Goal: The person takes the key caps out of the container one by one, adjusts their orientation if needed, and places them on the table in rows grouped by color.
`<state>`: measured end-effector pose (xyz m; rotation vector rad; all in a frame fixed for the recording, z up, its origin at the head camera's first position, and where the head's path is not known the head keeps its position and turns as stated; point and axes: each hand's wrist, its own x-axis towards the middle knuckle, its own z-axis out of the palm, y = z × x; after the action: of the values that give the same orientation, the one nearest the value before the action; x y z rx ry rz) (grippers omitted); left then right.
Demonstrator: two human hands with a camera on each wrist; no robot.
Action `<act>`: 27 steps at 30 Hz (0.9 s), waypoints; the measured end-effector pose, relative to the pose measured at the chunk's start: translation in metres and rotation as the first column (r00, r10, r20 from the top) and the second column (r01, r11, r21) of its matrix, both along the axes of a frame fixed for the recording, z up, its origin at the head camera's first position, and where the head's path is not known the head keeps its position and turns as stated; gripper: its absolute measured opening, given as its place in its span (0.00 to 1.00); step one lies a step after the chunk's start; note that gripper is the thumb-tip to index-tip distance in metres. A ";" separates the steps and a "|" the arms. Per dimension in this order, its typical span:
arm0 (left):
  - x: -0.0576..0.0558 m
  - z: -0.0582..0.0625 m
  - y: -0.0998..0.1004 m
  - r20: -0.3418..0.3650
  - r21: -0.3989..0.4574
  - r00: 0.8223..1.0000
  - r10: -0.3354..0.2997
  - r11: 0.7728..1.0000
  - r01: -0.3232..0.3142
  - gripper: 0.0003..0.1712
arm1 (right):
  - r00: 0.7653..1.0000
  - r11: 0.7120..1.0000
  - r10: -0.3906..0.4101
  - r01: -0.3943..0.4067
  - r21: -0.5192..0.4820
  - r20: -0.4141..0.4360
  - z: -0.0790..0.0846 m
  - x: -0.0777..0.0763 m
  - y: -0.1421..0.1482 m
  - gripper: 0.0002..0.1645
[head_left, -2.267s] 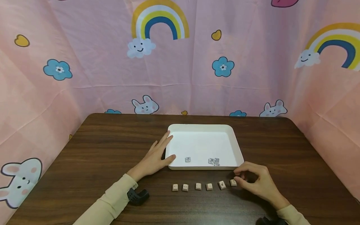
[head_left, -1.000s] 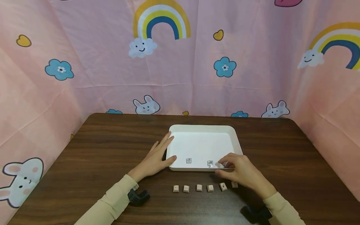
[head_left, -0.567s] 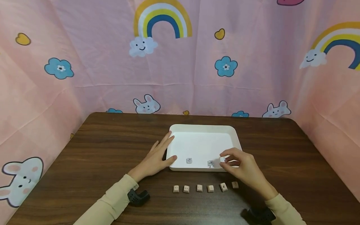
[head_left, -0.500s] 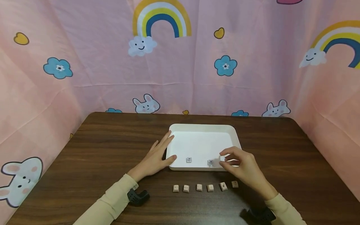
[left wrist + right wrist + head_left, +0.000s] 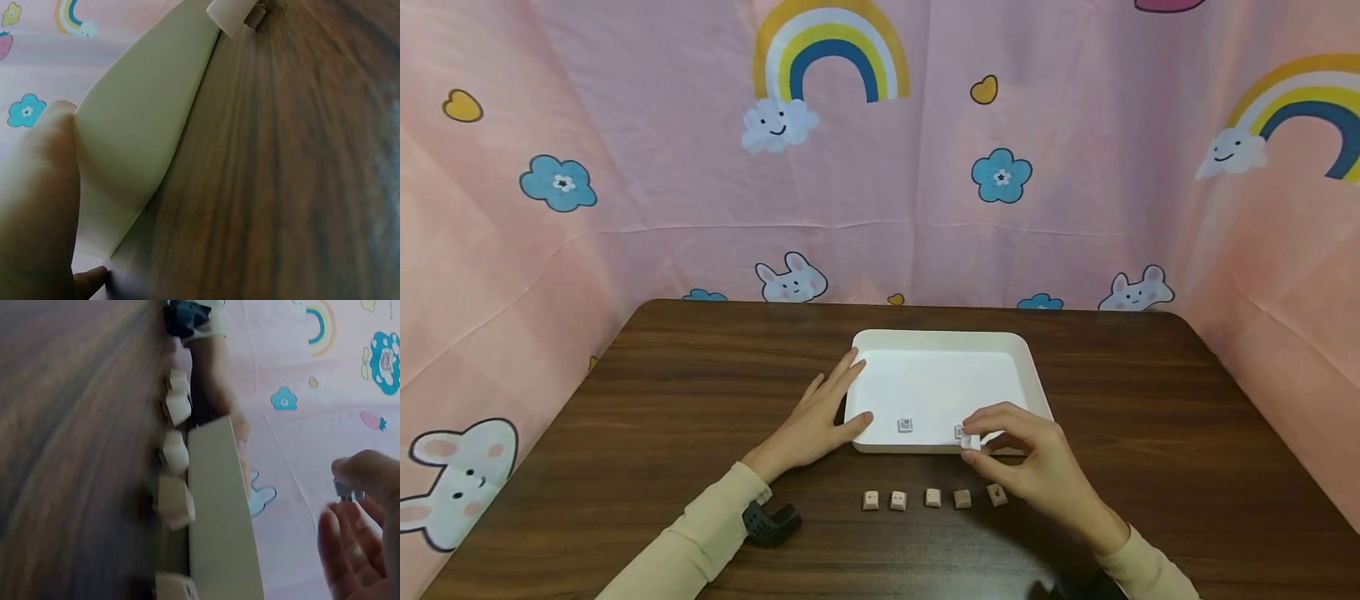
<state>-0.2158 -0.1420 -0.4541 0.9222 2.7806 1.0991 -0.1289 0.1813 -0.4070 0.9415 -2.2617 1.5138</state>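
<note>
My right hand (image 5: pixel 1041 467) pinches a small white keycap (image 5: pixel 970 442) between thumb and fingertips, over the front edge of a white tray (image 5: pixel 936 375). In the right wrist view this keycap (image 5: pixel 347 490) shows greyish, its underside partly visible. One upturned keycap (image 5: pixel 905 425) lies in the tray's front left part. Another tray keycap (image 5: pixel 958 431) is partly hidden behind the held one. With fingers extended, my left hand (image 5: pixel 808 429) rests against the tray's left side, thumb at the near left corner.
A row of several beige keycaps (image 5: pixel 932 497) lies on the dark wooden table (image 5: pixel 737 358) in front of the tray; its right end is hidden by my right hand. A pink patterned curtain (image 5: pixel 880 183) encloses the table's back and sides.
My right hand went from the row's right end into the tray and lifted a keycap there. In the last half second it carried this keycap left and slightly nearer. My left hand stayed put.
</note>
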 end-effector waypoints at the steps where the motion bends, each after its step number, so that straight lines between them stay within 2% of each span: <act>1: 0.000 0.000 0.000 -0.001 0.001 1.000 -0.001 1.000 0.001 0.47 | 1.000 1.000 0.014 -0.014 0.004 -0.018 0.000 0.001 -0.002 0.19; 4: 0.000 -0.002 0.000 -0.003 0.002 1.000 -0.005 1.000 0.005 0.47 | 0.998 0.998 0.056 -0.056 -0.009 -0.032 -0.003 0.003 -0.006 0.22; 8: 0.000 -0.002 0.000 0.002 0.002 1.000 -0.005 1.000 0.005 0.47 | 0.995 0.995 0.097 -0.096 -0.036 0.021 -0.006 0.007 -0.012 0.22; 11: 0.000 -0.002 0.000 0.004 0.006 1.000 -0.001 1.000 0.001 0.47 | 0.993 0.995 0.095 -0.093 -0.028 0.072 -0.009 0.011 -0.016 0.22; 15: -0.001 -0.002 0.000 0.000 0.003 1.000 0.001 1.000 -0.001 0.47 | 0.994 0.997 0.080 -0.081 0.006 0.073 -0.011 0.017 -0.024 0.21; 21: 0.000 -0.003 -0.001 0.001 -0.004 1.000 0.001 1.000 -0.001 0.47 | 0.999 0.996 0.050 -0.048 0.071 -0.020 -0.015 0.020 -0.034 0.18; 27: -0.001 -0.001 -0.001 0.003 0.001 1.000 0.003 1.000 -0.003 0.47 | 0.989 0.992 0.028 -0.010 0.124 -0.146 -0.019 0.023 -0.043 0.20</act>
<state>-0.2163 -0.1430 -0.4547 0.9162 2.7795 1.1022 -0.1058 0.1386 -0.4261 1.0739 -2.2663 1.2789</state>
